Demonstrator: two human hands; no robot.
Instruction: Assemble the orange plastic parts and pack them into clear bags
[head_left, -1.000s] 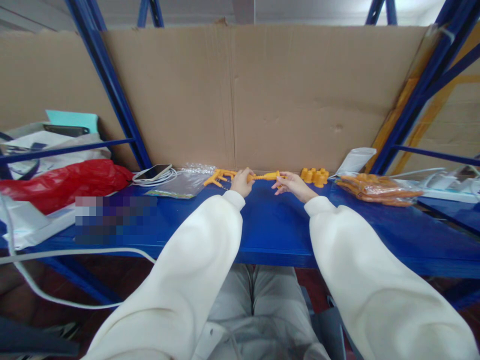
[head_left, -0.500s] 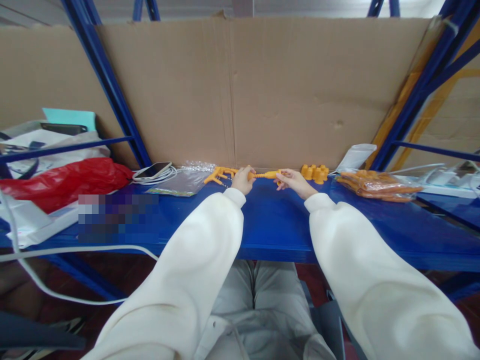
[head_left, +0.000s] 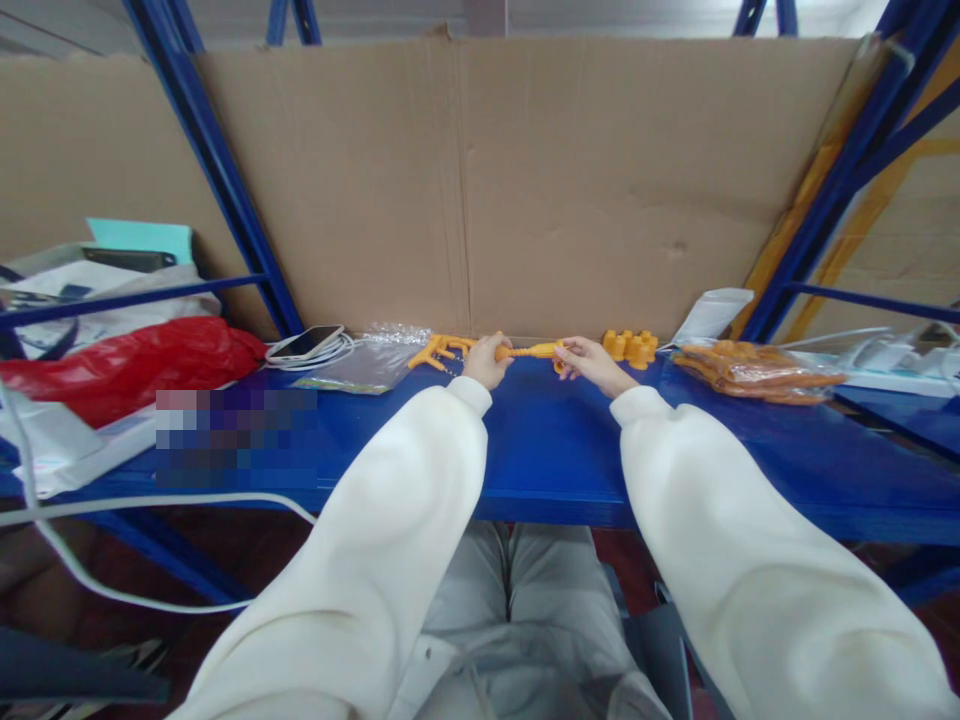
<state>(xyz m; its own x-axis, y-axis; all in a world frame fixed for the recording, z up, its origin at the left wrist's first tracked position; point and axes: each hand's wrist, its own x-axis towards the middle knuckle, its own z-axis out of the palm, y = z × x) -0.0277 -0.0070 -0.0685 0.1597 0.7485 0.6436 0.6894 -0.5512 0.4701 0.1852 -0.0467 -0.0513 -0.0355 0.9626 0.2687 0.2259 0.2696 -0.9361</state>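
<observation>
A yellow-orange plastic rod with a ridged, screw-like stretch [head_left: 531,351] lies crosswise between my hands near the back of the blue shelf. My left hand [head_left: 487,362] is closed around its left part. At its right end, the fingers of my right hand [head_left: 589,362] pinch the rod by a small ring-like part [head_left: 559,364]. Left of my left hand is a branched yellow-orange plastic piece [head_left: 439,350], with small dark screw-like bits beside it. Whether that piece joins the rod is hidden by my hand.
Yellow-orange lobed pieces [head_left: 630,347] stand right of my right hand, before a cardboard wall [head_left: 600,190]. Farther right lies a plastic bag of orange parts [head_left: 757,370]. On the left are a clear bag [head_left: 360,365], a phone [head_left: 307,342] on a coiled cable and a red bag [head_left: 142,365].
My right hand's fingers have shifted slightly at the rod's right end. My left hand and the rod stay in nearly the same place.
</observation>
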